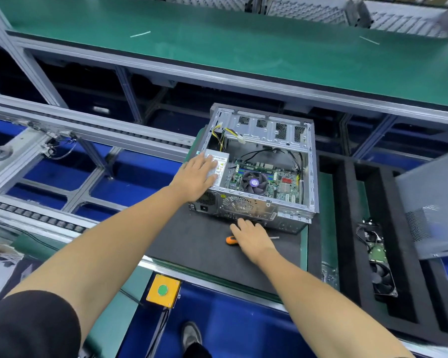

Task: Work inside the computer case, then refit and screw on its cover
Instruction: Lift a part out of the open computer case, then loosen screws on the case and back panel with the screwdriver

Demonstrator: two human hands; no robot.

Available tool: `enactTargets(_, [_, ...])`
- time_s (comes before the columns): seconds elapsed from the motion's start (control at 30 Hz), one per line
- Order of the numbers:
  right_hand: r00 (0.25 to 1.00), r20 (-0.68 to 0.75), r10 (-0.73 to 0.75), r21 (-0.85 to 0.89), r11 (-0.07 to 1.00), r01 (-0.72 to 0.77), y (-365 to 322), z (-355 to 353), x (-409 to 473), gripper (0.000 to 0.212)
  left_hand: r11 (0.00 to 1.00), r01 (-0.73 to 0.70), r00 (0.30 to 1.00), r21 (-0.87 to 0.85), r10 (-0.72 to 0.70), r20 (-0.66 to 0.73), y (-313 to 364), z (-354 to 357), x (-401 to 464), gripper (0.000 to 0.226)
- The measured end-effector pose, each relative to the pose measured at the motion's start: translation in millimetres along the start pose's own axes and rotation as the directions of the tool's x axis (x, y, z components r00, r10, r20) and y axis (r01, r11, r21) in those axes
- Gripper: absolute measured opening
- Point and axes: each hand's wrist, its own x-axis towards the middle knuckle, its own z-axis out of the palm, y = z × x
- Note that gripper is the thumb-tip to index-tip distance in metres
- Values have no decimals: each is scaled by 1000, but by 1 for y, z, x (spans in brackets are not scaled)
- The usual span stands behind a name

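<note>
An open computer case (311, 171) lies on its side on a black mat (199, 244), its motherboard and round fan (254, 181) showing. My left hand (198, 177) lies flat, fingers straight, on the silver power supply (221, 164) in the case's left corner. My right hand (251, 236) rests on the mat just in front of the case's rear panel, fingers extended, covering the middle of an orange-handled screwdriver (230, 240). The grey side cover (435, 205) leans at the right edge of view.
A black foam tray (347, 228) to the right holds a hard drive with cables (376, 250) and a fan (384, 279). A yellow box with a green button (163, 290) sits at the bench front. Roller conveyor rails (62, 135) run on the left.
</note>
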Motion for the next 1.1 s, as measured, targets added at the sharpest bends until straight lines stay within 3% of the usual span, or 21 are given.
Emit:
enactTargets(0.1, [982,-170,-82,-8,997,82,2,-15,-2,28,999,24,998,48,-27,59,-2,-1,3,59])
enactTargets(0.2, [870,-467,-161,11,982,187,10,-47,-1,19,999,12,996,41,-16,92,-4,-1,8,60])
enactTargets(0.27, [779,-621,-87,160,959,235,19,-73,5,19,999,2,996,33,-5,92,-6,0,11,59])
enactTargets(0.3, [767,-641,30,319,919,230,25,-88,10,18,999,-9,996,34,6,87,-7,1,13,57])
enactTargets(0.33, [771,-612,179,509,835,210,33,-104,17,16,999,-25,997,36,22,75,-9,0,14,54])
enactTargets(0.4, [750,-482,453,815,545,195,53,-131,30,11,995,-86,995,53,84,50,-15,-4,19,46])
enactTargets(0.47, [677,-364,640,931,277,239,79,-149,39,13,977,-193,981,88,190,43,-19,-12,25,39])
enactTargets(0.57, [567,-288,772,958,226,179,112,-152,38,31,932,-363,931,14,362,44,-16,-22,38,35])
enactTargets(0.67, [532,-147,834,987,155,30,127,-126,27,33,883,-458,875,-108,468,123,-1,-25,46,41])
enactTargets(0.77, [573,-40,818,999,17,45,131,-111,19,23,853,-493,847,-171,515,129,32,-16,57,52])
enactTargets(0.87, [617,66,784,978,-174,117,127,-120,19,21,833,-371,885,-410,451,115,86,-8,73,53])
enactTargets(0.97, [659,164,734,921,-353,164,127,-125,17,16,813,-322,867,-485,459,194,131,1,85,26])
enactTargets(1.07, [709,244,662,897,-432,94,147,-129,1,9,800,-224,875,-557,417,247,150,14,92,18])
enactTargets(1.1, [694,224,684,924,-376,73,159,-130,-7,11,812,-200,887,-548,388,251,153,17,93,17])
